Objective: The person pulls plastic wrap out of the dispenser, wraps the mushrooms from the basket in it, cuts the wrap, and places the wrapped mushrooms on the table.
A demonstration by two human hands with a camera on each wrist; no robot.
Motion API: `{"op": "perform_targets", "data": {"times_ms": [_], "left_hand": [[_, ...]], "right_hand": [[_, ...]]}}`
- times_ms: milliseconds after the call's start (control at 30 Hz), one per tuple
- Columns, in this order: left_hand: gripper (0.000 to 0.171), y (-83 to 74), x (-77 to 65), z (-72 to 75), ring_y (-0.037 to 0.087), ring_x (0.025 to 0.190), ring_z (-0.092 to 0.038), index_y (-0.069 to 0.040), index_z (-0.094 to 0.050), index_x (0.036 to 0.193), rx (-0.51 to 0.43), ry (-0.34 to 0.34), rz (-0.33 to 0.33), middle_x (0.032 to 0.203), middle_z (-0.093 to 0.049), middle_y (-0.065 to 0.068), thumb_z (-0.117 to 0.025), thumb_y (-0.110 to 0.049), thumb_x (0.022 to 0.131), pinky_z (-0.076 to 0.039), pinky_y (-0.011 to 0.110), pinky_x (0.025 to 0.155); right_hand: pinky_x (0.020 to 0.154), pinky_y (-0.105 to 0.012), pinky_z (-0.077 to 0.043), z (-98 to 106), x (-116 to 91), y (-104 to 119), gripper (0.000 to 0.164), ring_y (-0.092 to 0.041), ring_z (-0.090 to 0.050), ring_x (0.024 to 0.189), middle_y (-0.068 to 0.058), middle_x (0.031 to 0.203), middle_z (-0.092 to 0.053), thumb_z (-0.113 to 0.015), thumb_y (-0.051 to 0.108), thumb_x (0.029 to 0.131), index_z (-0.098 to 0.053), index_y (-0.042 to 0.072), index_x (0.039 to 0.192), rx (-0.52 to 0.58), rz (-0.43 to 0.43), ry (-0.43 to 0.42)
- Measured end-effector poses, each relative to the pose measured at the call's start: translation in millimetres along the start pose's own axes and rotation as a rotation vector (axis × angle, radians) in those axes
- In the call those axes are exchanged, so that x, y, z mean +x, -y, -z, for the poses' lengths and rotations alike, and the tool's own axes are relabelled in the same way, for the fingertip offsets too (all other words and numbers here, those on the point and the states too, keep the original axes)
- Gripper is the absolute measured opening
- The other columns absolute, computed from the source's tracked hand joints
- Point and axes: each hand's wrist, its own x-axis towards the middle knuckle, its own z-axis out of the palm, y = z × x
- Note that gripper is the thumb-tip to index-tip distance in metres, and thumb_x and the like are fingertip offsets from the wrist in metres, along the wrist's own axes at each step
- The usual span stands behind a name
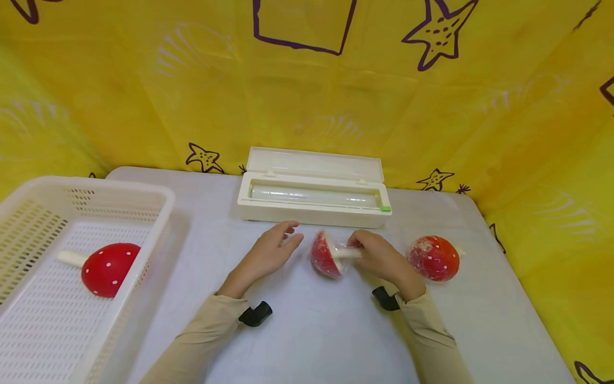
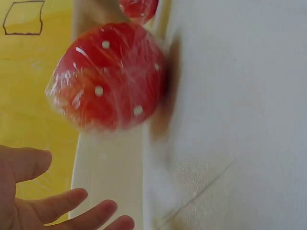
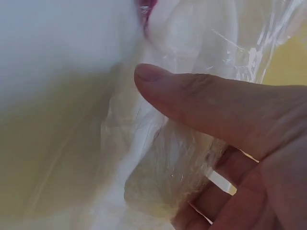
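My right hand (image 1: 381, 256) grips the white stem of a toy mushroom (image 1: 323, 256) wrapped in clear plastic film. Its red, white-dotted cap points left, toward my other hand. In the right wrist view the thumb (image 3: 192, 96) lies along the film-covered stem, with the other fingers curled behind it. My left hand (image 1: 271, 250) is apart from the cap, its fingers spread and holding nothing. The left wrist view shows the wrapped cap (image 2: 115, 81) beyond those fingers. Right of my right hand lies a second film-wrapped red mushroom (image 1: 435, 258), stem pointing away to the right.
A white dispenser box (image 1: 314, 216) with its lid raised stands at the back, a roll of cling film (image 1: 314, 196) inside. At left, a white plastic basket (image 1: 165, 213) holds an unwrapped red mushroom (image 1: 110, 269). A yellow patterned cloth (image 1: 307, 96) hangs behind the white table (image 1: 312, 341).
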Motion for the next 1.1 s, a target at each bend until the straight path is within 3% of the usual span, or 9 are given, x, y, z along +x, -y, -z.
{"op": "perform_targets", "data": {"times_ms": [200,333,600,800,933,1100], "left_hand": [[0.045,2.0,-1.1,6.9,0.034,0.122,-0.058,-0.005,-0.054,0.138,0.066,-0.081,-0.079,0.135,-0.06,0.017,-0.061,-0.025,0.098,-0.047,0.051,0.1],[0.043,3.3,-1.2,14.5,0.034,0.118,-0.059,-0.003,-0.057,0.135,0.084,-0.157,-0.137,0.132,-0.062,0.018,-0.065,-0.018,0.095,-0.048,0.05,0.098],[0.042,10.5,2.5,36.6,0.038,0.117,-0.058,-0.001,-0.059,0.132,0.111,-0.271,-0.191,0.13,-0.062,0.02,-0.068,-0.01,0.092,-0.048,0.051,0.098],[0.043,10.2,8.9,51.7,0.039,0.118,-0.056,0.0,-0.059,0.132,0.167,-0.33,-0.23,0.13,-0.06,0.021,-0.069,-0.008,0.091,-0.045,0.052,0.101],[0.043,11.6,14.1,59.3,0.04,0.123,-0.053,0.001,-0.058,0.132,0.215,-0.339,-0.25,0.132,-0.059,0.022,-0.069,-0.008,0.091,-0.042,0.052,0.107],[0.046,15.4,18.1,69.9,0.042,0.126,-0.05,0.002,-0.055,0.134,0.251,-0.307,-0.229,0.136,-0.056,0.024,-0.069,-0.009,0.092,-0.039,0.054,0.11]], "right_hand": [[0.087,-0.045,-0.056,12.7,-16.2,-16.6,0.029,-0.023,-0.058,0.088,-0.009,0.098,-0.067,-0.079,0.004,0.081,-0.063,0.004,0.105,-0.025,-0.169,0.029],[0.088,-0.046,-0.057,18.6,-27.2,-21.8,0.032,-0.023,-0.059,0.089,-0.008,0.099,-0.067,-0.081,0.01,0.081,-0.064,0.005,0.108,-0.031,-0.237,0.025],[0.089,-0.049,-0.056,27.8,-53.7,-29.0,0.036,-0.025,-0.061,0.094,-0.011,0.106,-0.069,-0.08,0.01,0.082,-0.066,0.003,0.114,-0.049,-0.209,0.0],[0.086,-0.051,-0.056,33.6,-72.0,-33.1,0.029,-0.027,-0.061,0.092,-0.011,0.101,-0.068,-0.079,0.004,0.081,-0.069,0.001,0.108,-0.129,-0.165,-0.074],[0.087,-0.053,-0.055,37.0,-79.2,-38.6,0.023,-0.032,-0.061,0.092,-0.014,0.099,-0.066,-0.075,0.0,0.082,-0.069,0.0,0.104,-0.191,-0.132,-0.108],[0.09,-0.057,-0.053,45.7,-83.1,-48.0,0.022,-0.037,-0.061,0.097,-0.018,0.104,-0.066,-0.07,-0.002,0.085,-0.067,-0.002,0.107,-0.205,-0.2,-0.078]]}}
